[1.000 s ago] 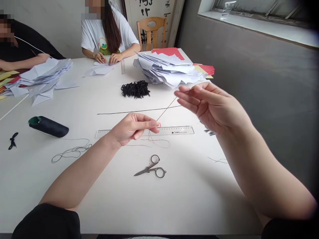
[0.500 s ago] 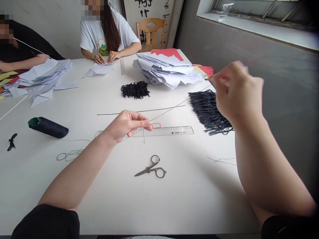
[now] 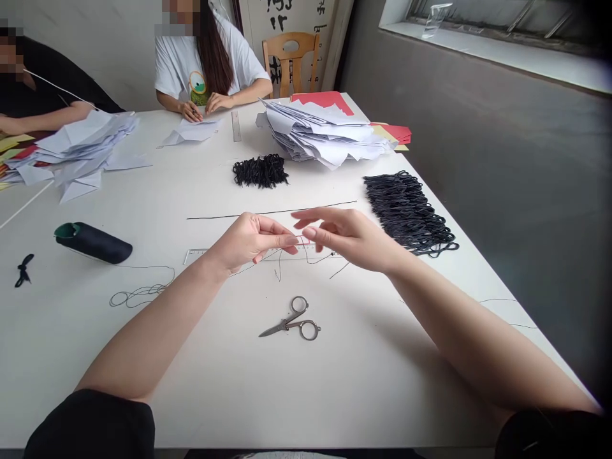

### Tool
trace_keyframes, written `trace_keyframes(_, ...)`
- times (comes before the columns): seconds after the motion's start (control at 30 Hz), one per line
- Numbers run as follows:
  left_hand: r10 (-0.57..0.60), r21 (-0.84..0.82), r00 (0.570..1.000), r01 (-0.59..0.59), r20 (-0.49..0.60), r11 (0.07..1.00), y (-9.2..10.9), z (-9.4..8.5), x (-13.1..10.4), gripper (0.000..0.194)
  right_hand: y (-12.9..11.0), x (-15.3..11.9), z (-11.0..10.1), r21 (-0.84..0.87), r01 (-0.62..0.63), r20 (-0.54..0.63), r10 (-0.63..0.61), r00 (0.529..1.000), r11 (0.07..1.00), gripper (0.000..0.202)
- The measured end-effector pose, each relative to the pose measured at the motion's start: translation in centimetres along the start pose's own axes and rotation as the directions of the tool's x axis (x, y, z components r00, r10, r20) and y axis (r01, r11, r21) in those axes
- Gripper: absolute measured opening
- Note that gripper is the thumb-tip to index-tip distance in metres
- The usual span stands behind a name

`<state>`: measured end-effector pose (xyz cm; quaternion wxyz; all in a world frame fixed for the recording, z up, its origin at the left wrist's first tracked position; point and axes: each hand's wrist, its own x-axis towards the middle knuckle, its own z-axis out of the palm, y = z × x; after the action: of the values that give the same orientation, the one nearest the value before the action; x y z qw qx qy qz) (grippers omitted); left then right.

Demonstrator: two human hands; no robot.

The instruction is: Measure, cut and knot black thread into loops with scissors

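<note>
My left hand (image 3: pixel 248 241) pinches a thin dark thread (image 3: pixel 280 271) between thumb and fingers, with loose ends hanging below the fingertips. Just right of it, my right hand (image 3: pixel 356 237) hovers with its thumb and fingers apart, close to the left fingertips. Between the two hands shows a small red rectangular outline (image 3: pixel 304 240). Under the hands lies a clear ruler (image 3: pixel 195 256), partly covered by them. A long black cord (image 3: pixel 220 217) stretches behind the hands. Nearer to me lie metal scissors (image 3: pixel 289 324) with their blades to the left.
A dark thread spool (image 3: pixel 98 243) lies left, beside loose thread coils (image 3: pixel 129 298) and a small black knot (image 3: pixel 23 271). Bundles of black loops lie behind (image 3: pixel 261 172) and right (image 3: pixel 406 210). Paper stacks (image 3: pixel 325 131) stand farther back. Two people sit across the table (image 3: pixel 215 382).
My right hand has come down and left from high on the right to beside my left hand, and its fingers have opened. The thread once stretched toward it now hangs slack.
</note>
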<state>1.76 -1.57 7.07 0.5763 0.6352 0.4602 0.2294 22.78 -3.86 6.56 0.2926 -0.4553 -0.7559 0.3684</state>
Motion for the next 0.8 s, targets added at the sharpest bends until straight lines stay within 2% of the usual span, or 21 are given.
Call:
trace_keyframes(0.07, 0.009, 0.002, 1.000, -0.009, 0.015, 1.000, -0.1, 0.0, 0.1, 0.019, 0.1, 0.1, 0.7, 0.177, -0.055, 0.073, 0.042, 0.996, 0.983, 0.042)
trace_keyframes(0.17, -0.004, 0.017, 1.000, 0.004, -0.005, 1.000, -0.1, 0.1, 0.2, 0.019, 0.7, 0.3, 1.2, 0.251, -0.083, 0.016, 0.081, 0.997, 0.964, 0.029)
trace_keyframes(0.3, -0.036, 0.015, 0.999, 0.037, -0.022, 0.999, -0.4, 0.1, 0.3, 0.022, 1.1, 0.4, 0.9, 0.210, -0.047, -0.106, 0.071, 0.992, 0.977, 0.024)
trace_keyframes(0.47, -0.026, -0.035, 1.000, 0.025, -0.012, 0.999, -0.9, 0.0, 0.6, 0.021, 1.2, 0.5, -0.6, 0.087, -0.029, -0.260, 0.050, 0.964, 0.996, 0.022)
trace_keyframes(0.67, -0.042, -0.103, 0.999, 0.042, 0.001, 0.994, -1.2, 0.0, 0.9, 0.020, 1.2, 0.5, -2.6, 0.005, -0.019, -0.449, 0.019, 0.893, 1.000, 0.014)
trace_keyframes(0.8, -0.041, -0.079, 0.999, 0.040, -0.007, 0.996, -1.2, 0.1, 0.9, 0.021, 1.0, 0.3, -3.8, 0.002, 0.028, -0.574, -0.022, 0.819, 1.000, 0.010)
